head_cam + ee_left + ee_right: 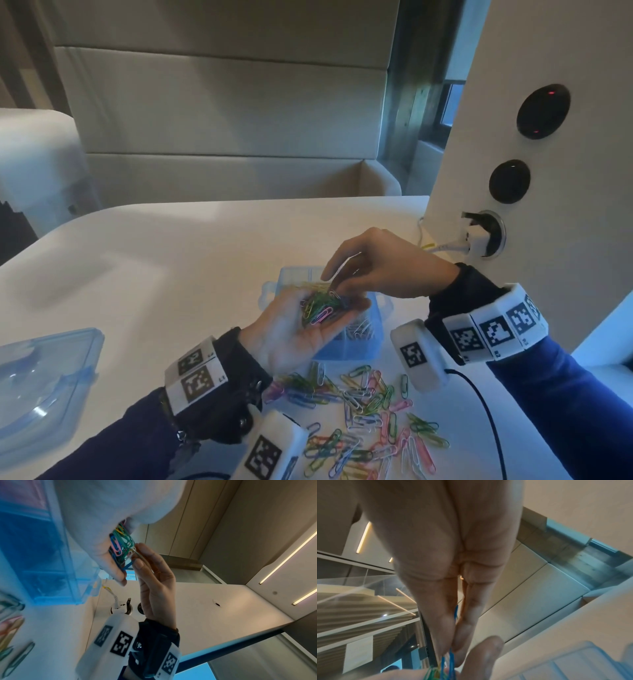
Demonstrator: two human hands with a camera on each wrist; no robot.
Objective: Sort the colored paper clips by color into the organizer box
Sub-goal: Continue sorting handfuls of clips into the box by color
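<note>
The left hand (294, 329) is lying palm up, fingers loosely curled like a cup around a bundle of clips. The right hand (383, 263) is reaching from the right, palm down, its thumb and fingertips (139, 547) pinching into that bundle.

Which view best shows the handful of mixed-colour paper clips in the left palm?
Head view: the handful of mixed-colour paper clips lies in the left hand, seen from above. Left wrist shows it edge-on; right wrist only blurred clips at the bottom edge.

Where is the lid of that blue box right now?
In the head view the lid lies on the table at far left, beside the left hand, apart from the box.
</note>
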